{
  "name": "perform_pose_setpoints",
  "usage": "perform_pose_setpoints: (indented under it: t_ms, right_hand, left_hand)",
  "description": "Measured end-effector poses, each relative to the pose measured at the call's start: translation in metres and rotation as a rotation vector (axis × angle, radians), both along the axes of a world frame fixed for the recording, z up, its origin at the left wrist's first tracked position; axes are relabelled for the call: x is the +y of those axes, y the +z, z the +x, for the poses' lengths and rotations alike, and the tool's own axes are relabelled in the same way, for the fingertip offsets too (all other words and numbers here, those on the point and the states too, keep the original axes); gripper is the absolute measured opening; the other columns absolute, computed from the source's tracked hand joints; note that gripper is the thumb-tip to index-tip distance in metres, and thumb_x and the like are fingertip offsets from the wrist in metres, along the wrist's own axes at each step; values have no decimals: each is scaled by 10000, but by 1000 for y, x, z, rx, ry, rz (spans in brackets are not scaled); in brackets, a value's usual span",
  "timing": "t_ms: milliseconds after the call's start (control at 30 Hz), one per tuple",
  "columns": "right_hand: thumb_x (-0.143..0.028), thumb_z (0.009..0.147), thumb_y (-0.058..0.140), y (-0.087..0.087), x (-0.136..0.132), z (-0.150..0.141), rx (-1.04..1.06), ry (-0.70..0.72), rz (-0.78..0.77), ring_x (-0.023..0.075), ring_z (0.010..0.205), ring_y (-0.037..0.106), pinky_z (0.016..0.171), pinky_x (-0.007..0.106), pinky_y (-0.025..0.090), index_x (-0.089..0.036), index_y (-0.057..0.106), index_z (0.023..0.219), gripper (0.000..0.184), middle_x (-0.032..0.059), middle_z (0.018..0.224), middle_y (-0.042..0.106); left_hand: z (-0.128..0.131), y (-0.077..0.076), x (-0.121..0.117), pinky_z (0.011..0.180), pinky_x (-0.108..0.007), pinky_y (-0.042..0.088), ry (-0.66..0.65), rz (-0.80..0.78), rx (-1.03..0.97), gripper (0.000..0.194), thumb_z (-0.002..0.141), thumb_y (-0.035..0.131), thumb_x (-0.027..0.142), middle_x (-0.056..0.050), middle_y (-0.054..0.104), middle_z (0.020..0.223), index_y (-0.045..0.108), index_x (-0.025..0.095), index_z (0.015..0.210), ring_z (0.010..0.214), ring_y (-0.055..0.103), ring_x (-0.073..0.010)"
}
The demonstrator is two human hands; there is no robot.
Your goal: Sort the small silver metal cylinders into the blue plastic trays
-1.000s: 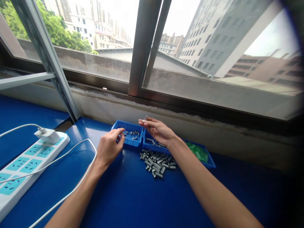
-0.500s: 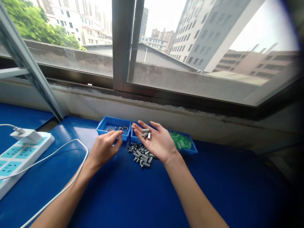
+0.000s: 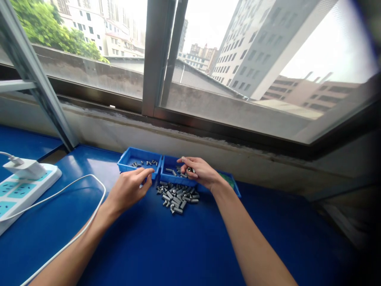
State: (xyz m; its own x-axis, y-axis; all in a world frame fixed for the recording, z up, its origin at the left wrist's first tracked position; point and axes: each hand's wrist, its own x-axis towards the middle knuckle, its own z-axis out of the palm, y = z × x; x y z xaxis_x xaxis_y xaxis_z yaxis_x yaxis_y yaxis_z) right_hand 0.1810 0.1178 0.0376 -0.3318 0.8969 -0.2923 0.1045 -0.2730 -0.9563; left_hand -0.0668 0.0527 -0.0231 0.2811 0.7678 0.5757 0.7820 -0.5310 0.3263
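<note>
My right hand (image 3: 200, 171) is turned partly over above the middle blue bin (image 3: 178, 180), fingers curled around metal standoffs (image 3: 191, 170); one end shows at the palm, and the rest are hidden. Several more standoffs lie inside that bin. My left hand (image 3: 131, 188) hovers by the front edge of the left blue bin (image 3: 139, 151). Its fingers are bent, with a gap between thumb and forefinger and nothing visible there. Small screws (image 3: 150, 162) lie in the left bin. Between my hands, a loose pile of standoffs and screws (image 3: 175, 197) rests on the blue table.
A third blue bin (image 3: 237, 190) with green pieces (image 3: 228, 178) is partly behind my right wrist. On the left are a white power strip (image 3: 32, 190) with a plug and a white cable (image 3: 102, 194) running across my left forearm. A window wall and a metal frame (image 3: 49, 91) border the table.
My right palm, open and upward with several standoffs on it before, has turned over and its fingers have curled in. Standoffs now show in the middle bin. My left hand has barely moved.
</note>
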Motion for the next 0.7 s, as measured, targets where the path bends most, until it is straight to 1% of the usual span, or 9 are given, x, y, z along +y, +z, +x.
perform_pose_setpoints:
  t_ms: [67,133,233,333,400,467,567,633,700]
  right_hand:
    - [-448,933,591,2,10,2,-241,67,25,23,347,279,350,158,208,-99,701,874,371,-53,476,496]
    - [-544,894,608,4,19,0,-472,106,76,32,348,283,357,179,200,-98,716,745,483,-62,423,414]
    - [-606,837,643,7,28,-5,-728,119,157,41,341,290,357,211,204,-116,695,574,558,-42,390,398]
    - [-615,853,614,8,31,-9,-796,100,157,45,324,299,344,225,209,-124,657,482,617,-24,370,399]
    - [-562,904,577,7,30,-9,-666,52,83,35,315,287,330,213,219,-115,664,516,599,-19,392,434]
    - [-394,954,559,7,28,-7,-405,-4,-30,28,328,348,330,178,285,-98,701,645,450,-1,483,541]
    - [-77,916,511,6,21,-2,22,-54,-172,86,584,664,532,138,531,-64,704,910,193,94,782,718]
    - [33,872,449,7,15,2,224,-77,-227,159,876,743,736,172,600,-35,657,1050,282,166,968,737]
    - [68,851,404,7,10,5,363,-104,-256,203,1030,723,825,209,607,-16,597,1156,370,212,1074,717]
  left_hand:
    - [0,0,0,727,-281,541,-22,-10,47,263,958,482,205,-63,750,927,681,190,1129,765,722,-189]
    - [1,0,-1,694,-292,538,-34,-20,90,268,957,482,204,-57,743,897,682,191,1135,739,720,-199]
    - [2,0,-2,657,-307,531,-42,-30,125,269,954,489,205,-47,734,871,682,188,1141,702,714,-209]
    - [2,0,-2,656,-307,527,-43,-34,127,267,951,495,202,-42,730,864,682,183,1141,697,712,-209]
    - [2,0,-2,671,-303,526,-41,-34,123,265,954,493,200,-44,732,872,680,179,1139,721,716,-209]
    - [1,1,-2,677,-299,523,-36,-38,123,260,957,491,201,-45,735,878,680,180,1133,735,719,-208]
    - [1,1,-2,676,-294,518,-30,-56,121,256,958,495,207,-41,736,878,681,188,1133,728,718,-201]
    - [1,1,-2,685,-294,519,-32,-72,119,260,958,497,209,-42,736,885,679,192,1143,732,717,-198]
    - [1,2,-3,695,-296,519,-36,-82,117,263,960,494,210,-44,735,888,678,194,1147,739,717,-198]
